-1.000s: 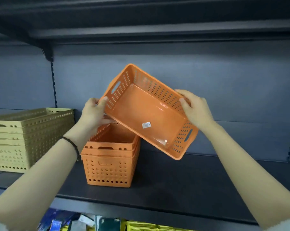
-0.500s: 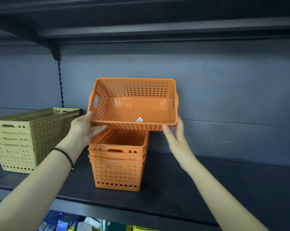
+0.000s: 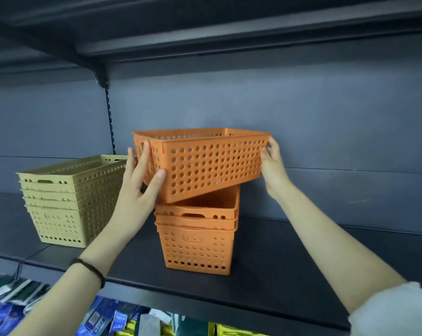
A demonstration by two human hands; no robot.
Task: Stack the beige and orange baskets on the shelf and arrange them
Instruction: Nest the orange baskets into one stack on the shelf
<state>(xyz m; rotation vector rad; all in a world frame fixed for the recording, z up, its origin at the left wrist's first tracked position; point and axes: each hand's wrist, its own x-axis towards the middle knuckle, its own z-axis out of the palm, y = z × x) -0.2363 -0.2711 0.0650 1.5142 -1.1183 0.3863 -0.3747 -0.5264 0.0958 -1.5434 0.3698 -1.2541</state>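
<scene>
Tipped-up orange basket (image 3: 205,163) now level, lower, crosswise over orange stack (image 3: 198,238), between your hands. Your left hand (image 3: 142,175) grips left end, right hand (image 3: 271,163) grips right end. Beyond left hand: beige stack (image 3: 69,200).

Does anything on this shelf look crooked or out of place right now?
Yes. The top orange basket, held by the left hand and right hand, is crosswise over the orange stack, turned sideways to it and not nested. Nothing else stands out.
</scene>
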